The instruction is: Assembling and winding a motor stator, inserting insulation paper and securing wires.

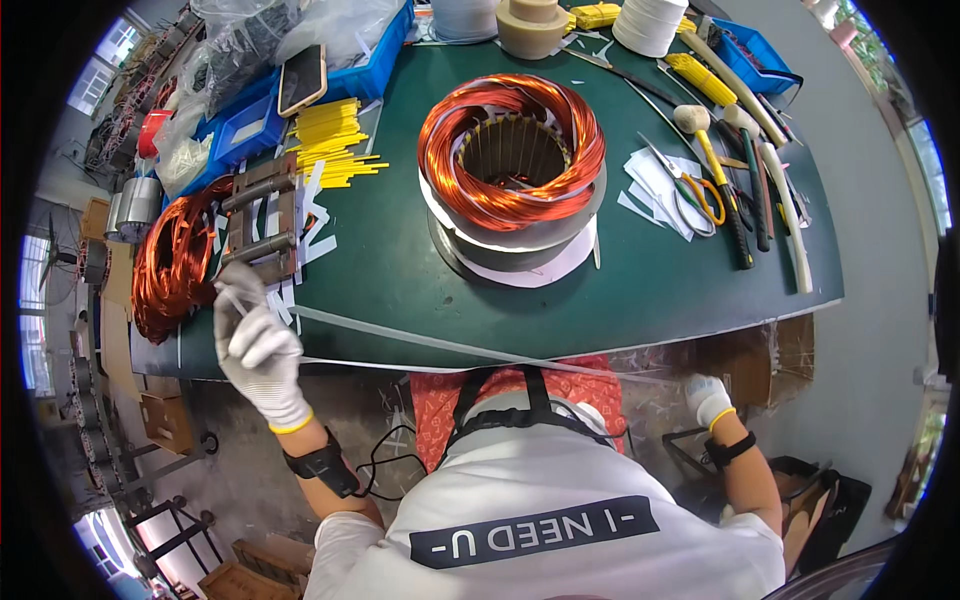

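A long white tape point(420, 333) stretches across my front along the near table edge, between my two gloved hands. My left hand point(260, 345) is raised over the table's left side, its fingertips blurred by motion; the tape runs into its curled fingers. Beyond the front edge at the right, my right hand point(707, 398) is closed around the tape's other end. A second strand runs low beside the left hand. On the table stands a motor stator point(512, 165) wound with orange copper wire, resting on a round base point(520, 262). Neither hand touches it.
Copper wire coils point(170, 265) and a metal frame point(262, 225) lie beside my left hand. Yellow strips point(330, 145), blue bins point(250, 130) and a phone point(302, 80) are behind. Scissors point(700, 200), mallets point(720, 180) and thread spools point(648, 25) lie right and far.
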Motion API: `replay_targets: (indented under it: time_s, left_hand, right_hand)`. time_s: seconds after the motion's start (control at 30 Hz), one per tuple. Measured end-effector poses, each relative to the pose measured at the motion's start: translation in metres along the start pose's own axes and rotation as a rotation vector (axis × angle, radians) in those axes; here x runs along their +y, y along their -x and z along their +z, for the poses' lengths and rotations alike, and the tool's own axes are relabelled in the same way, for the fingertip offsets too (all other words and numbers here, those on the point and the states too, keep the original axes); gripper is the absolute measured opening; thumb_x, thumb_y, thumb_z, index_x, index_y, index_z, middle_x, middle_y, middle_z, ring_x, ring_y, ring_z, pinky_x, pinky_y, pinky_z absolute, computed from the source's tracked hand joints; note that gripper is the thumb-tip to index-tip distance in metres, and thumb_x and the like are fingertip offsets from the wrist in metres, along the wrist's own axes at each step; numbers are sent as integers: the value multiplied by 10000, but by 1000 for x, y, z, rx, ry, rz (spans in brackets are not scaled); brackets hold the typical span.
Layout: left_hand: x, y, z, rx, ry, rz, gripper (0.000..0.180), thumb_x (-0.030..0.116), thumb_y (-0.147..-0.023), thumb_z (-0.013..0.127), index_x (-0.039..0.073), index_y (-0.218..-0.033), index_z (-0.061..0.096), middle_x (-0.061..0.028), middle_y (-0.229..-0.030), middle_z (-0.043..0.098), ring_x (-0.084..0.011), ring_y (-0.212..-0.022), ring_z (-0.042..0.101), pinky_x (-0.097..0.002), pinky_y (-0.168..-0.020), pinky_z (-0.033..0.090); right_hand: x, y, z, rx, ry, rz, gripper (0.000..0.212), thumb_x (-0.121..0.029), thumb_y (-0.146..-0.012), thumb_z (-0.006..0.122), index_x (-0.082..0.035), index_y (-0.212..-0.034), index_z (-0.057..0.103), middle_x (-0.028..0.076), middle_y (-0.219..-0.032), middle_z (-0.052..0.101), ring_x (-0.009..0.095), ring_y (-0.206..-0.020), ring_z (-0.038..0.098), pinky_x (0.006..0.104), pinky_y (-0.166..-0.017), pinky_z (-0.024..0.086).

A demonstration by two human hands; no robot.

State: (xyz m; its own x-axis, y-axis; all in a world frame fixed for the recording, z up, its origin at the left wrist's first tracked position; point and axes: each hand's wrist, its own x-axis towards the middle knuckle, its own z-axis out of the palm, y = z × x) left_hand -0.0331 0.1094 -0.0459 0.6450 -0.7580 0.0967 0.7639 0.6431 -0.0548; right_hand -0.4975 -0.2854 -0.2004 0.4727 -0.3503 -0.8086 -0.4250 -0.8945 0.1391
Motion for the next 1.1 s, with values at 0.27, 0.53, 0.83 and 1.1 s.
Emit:
replay_targets:
  time_s: [0.27,0.53,0.83,1.1]
  left_hand:
    - [-122,-4,1,15,-1709,-115,262,242,-991,573,-2,-1067,629,-70,-924,627,-105,-656,555,-245,-596,456]
    - [-150,-19,2,-326,-1617,-392,409,182,-988,521,-30,-1337,504,-92,-1128,581,-169,-919,580,-293,-827,480]
    - [-54,6,33,229,-1915,-363,528,503,-921,719,-25,-928,721,10,-753,601,-88,-661,553,-257,-612,464]
    - [-80,37,14,-210,-1976,-212,297,293,-924,724,-3,-908,740,-81,-743,653,-161,-632,585,-296,-590,459]
  right_hand:
    - [-128,65,-190,1079,-486,-1017,378,-75,-680,687,2,-1049,667,165,-1060,669,350,-935,664,441,-801,551]
    - [-181,57,-246,1389,-830,-1158,310,-128,-861,733,8,-1137,693,212,-1222,645,359,-1053,655,436,-909,543]
    - [-78,92,-307,1300,-1282,-553,386,-251,-983,621,45,-1230,656,37,-919,640,55,-722,521,206,-653,426]
    - [-145,16,-435,1091,71,-372,700,-167,-758,798,-33,-1372,489,246,-1223,602,406,-1141,609,436,-948,529]
